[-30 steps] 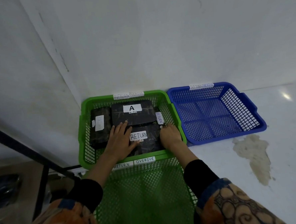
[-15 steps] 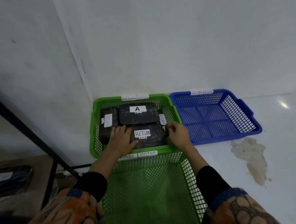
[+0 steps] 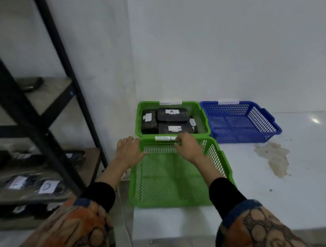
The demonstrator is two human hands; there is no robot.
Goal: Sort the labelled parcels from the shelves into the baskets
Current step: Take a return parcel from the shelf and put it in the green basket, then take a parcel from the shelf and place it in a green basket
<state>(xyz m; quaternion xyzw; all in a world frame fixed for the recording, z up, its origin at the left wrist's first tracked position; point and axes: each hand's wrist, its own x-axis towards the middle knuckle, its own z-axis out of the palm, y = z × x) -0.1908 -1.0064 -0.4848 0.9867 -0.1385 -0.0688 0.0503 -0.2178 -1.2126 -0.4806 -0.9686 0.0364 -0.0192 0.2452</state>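
The far green basket point(image 3: 201, 115) in the corner holds several black parcels with white labels, one marked A point(image 3: 172, 114) and one in front of it point(image 3: 175, 128). The near green basket point(image 3: 221, 163) stands just in front with nothing in it. My left hand point(image 3: 128, 151) hovers flat by that basket's far left corner, fingers apart, holding nothing. My right hand point(image 3: 188, 145) is over its far rim, fingers spread, also holding nothing. The blue basket point(image 3: 269, 122) to the right holds nothing.
A black metal shelf rack point(image 3: 43, 119) stands at left with more black labelled parcels point(image 3: 45, 186) on its wooden boards. White walls meet behind the baskets. A brown stain point(image 3: 275, 157) marks the white floor right of the near basket. A white cable point(image 3: 126, 226) runs beside it.
Both hands let go of the RETURN parcel and pulled back out of the far basket to the near basket's rim. The view rose and turned left, bringing the shelves in.
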